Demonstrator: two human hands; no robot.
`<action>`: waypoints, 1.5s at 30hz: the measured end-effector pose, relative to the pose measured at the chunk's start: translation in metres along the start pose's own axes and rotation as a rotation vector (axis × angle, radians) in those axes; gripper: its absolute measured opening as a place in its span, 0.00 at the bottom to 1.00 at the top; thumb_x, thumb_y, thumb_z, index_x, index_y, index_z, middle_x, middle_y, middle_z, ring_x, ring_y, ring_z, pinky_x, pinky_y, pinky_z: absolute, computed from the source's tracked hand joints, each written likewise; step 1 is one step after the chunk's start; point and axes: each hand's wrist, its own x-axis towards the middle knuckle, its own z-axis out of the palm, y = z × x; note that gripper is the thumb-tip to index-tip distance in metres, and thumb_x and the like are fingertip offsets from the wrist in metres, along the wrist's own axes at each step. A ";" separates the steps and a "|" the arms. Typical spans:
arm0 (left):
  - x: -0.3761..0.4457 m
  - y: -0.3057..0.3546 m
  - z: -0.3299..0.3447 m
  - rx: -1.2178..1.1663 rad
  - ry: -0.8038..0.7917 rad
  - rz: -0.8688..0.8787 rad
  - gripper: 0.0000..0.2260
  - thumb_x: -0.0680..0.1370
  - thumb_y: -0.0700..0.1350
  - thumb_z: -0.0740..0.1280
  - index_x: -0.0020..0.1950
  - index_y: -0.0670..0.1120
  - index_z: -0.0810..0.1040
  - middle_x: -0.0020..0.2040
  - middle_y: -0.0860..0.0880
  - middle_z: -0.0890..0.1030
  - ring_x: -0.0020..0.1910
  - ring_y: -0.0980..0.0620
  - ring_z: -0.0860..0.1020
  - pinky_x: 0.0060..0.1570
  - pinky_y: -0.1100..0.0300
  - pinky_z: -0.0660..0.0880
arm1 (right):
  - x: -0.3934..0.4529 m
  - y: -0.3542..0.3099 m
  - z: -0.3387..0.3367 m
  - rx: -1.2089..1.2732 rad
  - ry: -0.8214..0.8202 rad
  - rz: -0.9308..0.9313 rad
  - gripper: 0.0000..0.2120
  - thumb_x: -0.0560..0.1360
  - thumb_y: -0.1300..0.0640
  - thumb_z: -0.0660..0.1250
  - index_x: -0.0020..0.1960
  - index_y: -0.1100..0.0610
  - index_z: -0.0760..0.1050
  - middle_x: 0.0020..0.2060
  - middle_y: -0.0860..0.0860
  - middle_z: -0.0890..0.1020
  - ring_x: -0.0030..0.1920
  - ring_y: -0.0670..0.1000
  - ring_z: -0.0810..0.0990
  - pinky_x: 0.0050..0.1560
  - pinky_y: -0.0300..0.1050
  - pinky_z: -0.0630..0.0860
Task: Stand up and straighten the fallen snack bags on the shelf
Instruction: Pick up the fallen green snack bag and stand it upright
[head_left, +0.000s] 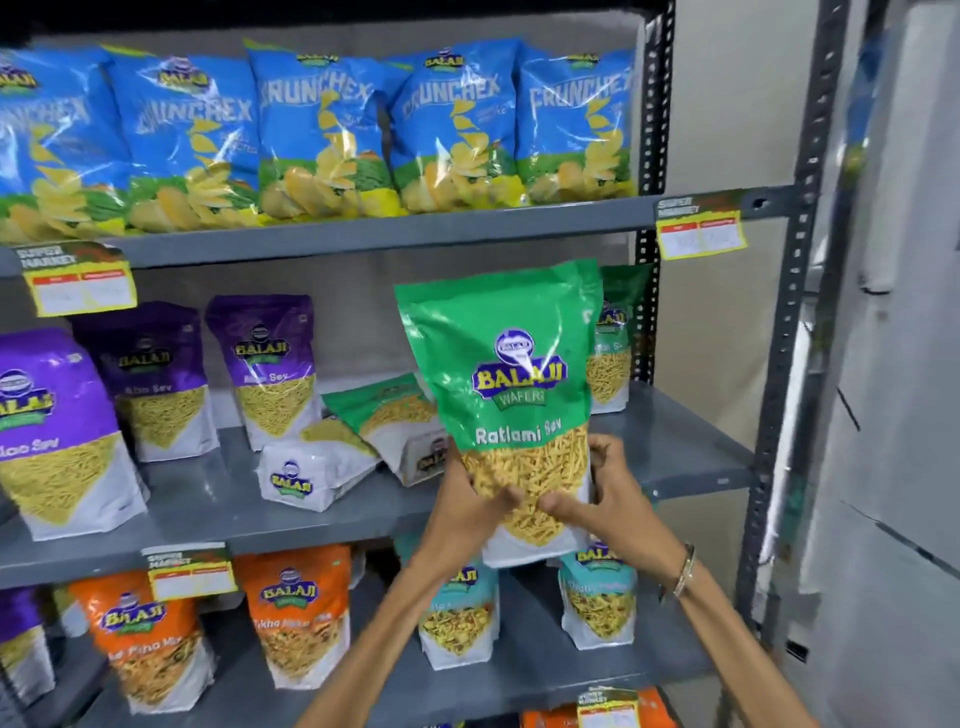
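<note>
Head view, grey metal shelf unit (395, 236) with several levels.

Both hands are on one green Ratlami Sev bag (506, 374), held upright in front of the middle shelf (218, 499), clear of the shelf board — its white bottom edge hangs below the shelf's front lip. Left hand (470, 512) grips the lower left side of the bag, thumb across the clear window over the yellow sev. Right hand (605, 499) grips the lower right edge, thumb on the front, fingers (605, 452) curled round the side. Both sets of fingers are closed on the bag. A bracelet (684, 571) sits on the right wrist.

Middle shelf, other stock:
- Two fallen green bags (384, 410) lie tilted on the board just left of the held bag, one overlapping the other; a white bag end (304, 475) with a Balaji logo faces forward.
- One more green bag (613, 343) stands upright at the back right, partly hidden by the held bag.
- Three purple Aloo Sev bags (156, 379) stand upright to the left.

Top shelf: row of blue Crunchex bags (322, 130), upright. Lower shelf: orange bags (296, 618) and teal bags (597, 597), upright. Yellow price tags (80, 280) hang on the shelf edges — print blurred, unreadable.
</note>
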 end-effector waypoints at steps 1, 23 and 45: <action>0.006 -0.005 0.011 -0.009 -0.046 -0.027 0.33 0.64 0.57 0.79 0.62 0.52 0.67 0.53 0.60 0.77 0.45 0.77 0.79 0.44 0.80 0.72 | 0.003 0.010 -0.013 -0.003 0.011 0.018 0.40 0.58 0.35 0.80 0.59 0.46 0.63 0.61 0.51 0.78 0.62 0.46 0.80 0.62 0.48 0.78; 0.211 -0.073 0.182 0.012 -0.228 -0.057 0.43 0.62 0.34 0.83 0.71 0.47 0.66 0.56 0.58 0.78 0.56 0.59 0.78 0.53 0.79 0.74 | 0.142 0.126 -0.185 0.181 0.323 0.218 0.35 0.67 0.71 0.76 0.68 0.61 0.63 0.59 0.54 0.81 0.58 0.51 0.81 0.55 0.42 0.81; 0.123 -0.102 -0.094 -0.271 0.694 -0.612 0.32 0.62 0.59 0.77 0.58 0.40 0.81 0.52 0.44 0.84 0.52 0.43 0.83 0.58 0.43 0.80 | 0.228 0.039 0.131 -0.262 -0.111 0.308 0.23 0.76 0.35 0.63 0.37 0.54 0.74 0.35 0.53 0.75 0.39 0.52 0.72 0.37 0.41 0.66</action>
